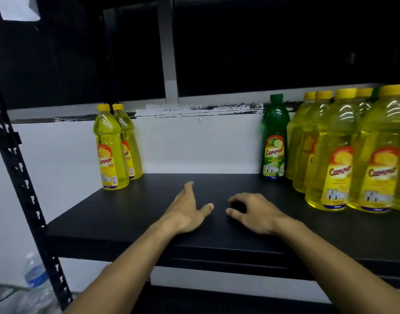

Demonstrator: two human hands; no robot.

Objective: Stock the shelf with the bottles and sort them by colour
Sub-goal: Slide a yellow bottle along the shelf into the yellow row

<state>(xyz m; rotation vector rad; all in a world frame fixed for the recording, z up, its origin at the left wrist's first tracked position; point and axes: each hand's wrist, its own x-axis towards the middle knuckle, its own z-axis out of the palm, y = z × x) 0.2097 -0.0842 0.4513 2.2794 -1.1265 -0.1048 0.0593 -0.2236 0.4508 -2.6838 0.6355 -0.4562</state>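
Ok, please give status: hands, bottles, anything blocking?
Left hand and right hand empty, over shelf. Green bottle beside yellow group at right; yellow pair at left. Middle unobstructed.

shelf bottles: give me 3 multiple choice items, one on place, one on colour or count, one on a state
1. Where does the green bottle stand?
A. beside the left pair
B. just left of the right yellow group
C. at the shelf's front edge

2. How many yellow bottles stand at the left?
A. two
B. four
C. none

3. What do the hands hold?
A. a green bottle
B. a yellow bottle
C. nothing

Answers:
1 B, it stands next to the right group at the back.
2 A, the left pair stands alone.
3 C, the left hand and right hand are empty above the shelf.
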